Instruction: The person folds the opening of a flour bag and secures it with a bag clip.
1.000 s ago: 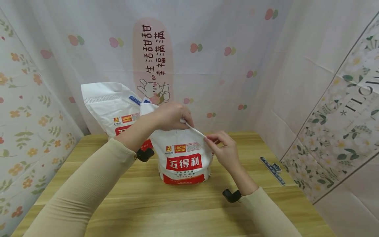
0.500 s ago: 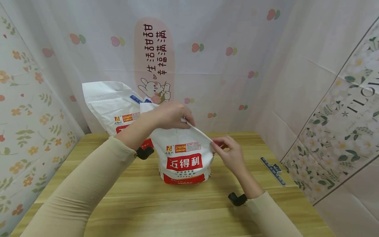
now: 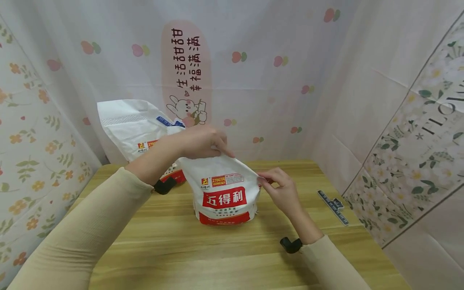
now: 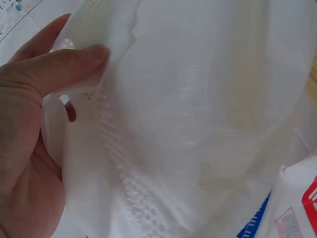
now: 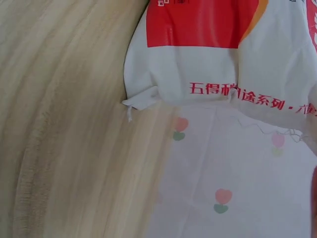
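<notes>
A white flour bag [image 3: 224, 197] with red labels stands upright on the wooden table. Its top edge slopes down from left to right. My left hand [image 3: 203, 141] pinches that edge near its left side; in the left wrist view the thumb [image 4: 74, 64] presses on the white cloth, with fingers behind it. At the right end of the edge, my right hand [image 3: 279, 189] pinches the cloth between thumb and fingers. The right wrist view shows the bag's lower corner [image 5: 143, 96] with a loose thread, and only a sliver of hand at its right border.
Behind and to the left, a second flour bag [image 3: 125, 125] leans with its top raised, partly hidden by my left arm. A flat blue-grey strip [image 3: 333, 206] lies on the table [image 3: 217, 257] at the right. Printed curtains [image 3: 268, 100] hang close behind and on both sides.
My right hand has moved right along the bag's top edge, drawing it out straighter. My left hand has shifted slightly left. The bag's base stays in place.
</notes>
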`<act>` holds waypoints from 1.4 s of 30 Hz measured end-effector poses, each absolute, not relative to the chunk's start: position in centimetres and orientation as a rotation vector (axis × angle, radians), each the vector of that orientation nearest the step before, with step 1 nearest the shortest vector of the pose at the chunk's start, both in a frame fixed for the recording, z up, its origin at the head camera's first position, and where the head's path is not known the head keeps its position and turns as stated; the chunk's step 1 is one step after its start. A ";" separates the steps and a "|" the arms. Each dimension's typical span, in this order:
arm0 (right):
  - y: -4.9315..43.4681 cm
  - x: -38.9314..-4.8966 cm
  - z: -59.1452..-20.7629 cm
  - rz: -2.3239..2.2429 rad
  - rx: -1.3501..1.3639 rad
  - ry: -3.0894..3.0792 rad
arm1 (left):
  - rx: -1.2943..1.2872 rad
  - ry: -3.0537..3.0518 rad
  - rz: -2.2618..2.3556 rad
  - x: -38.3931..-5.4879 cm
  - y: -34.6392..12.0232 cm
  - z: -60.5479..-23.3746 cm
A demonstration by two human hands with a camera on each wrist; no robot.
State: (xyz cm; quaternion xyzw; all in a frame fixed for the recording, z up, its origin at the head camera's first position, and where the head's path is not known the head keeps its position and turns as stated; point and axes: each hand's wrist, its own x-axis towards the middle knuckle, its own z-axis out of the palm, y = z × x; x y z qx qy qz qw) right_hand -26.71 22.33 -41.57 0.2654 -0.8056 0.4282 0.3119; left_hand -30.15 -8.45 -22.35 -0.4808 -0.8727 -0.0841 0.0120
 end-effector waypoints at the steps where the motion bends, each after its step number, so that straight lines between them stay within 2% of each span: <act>1: 22.3 -26.7 -41.7 1.088 0.725 -2.105 | -1.515 -2.695 -0.277 -30.2 -8.6 -22.6; 11: 22.4 -26.6 -42.3 0.686 0.885 -1.944 | -1.558 -2.564 -0.391 -30.5 -9.5 -24.0; 16: 23.6 -26.4 -41.8 0.706 0.876 -2.048 | -1.550 -2.549 -0.392 -30.3 -9.6 -24.2; 24: 32.1 -26.1 -40.2 0.781 0.449 -2.540 | -1.522 -2.563 -0.354 -30.4 -9.6 -24.1; 31: 40.0 -26.2 -40.7 0.680 0.191 -2.884 | -1.508 -2.594 -0.336 -30.4 -9.3 -24.0; 37: 43.9 -26.8 -41.6 0.499 -0.040 -3.185 | -1.503 -2.601 -0.360 -30.5 -9.2 -24.1; 42: 45.4 -27.5 -43.0 0.354 -0.188 -3.351 | -1.497 -2.621 -0.376 -30.5 -9.3 -24.1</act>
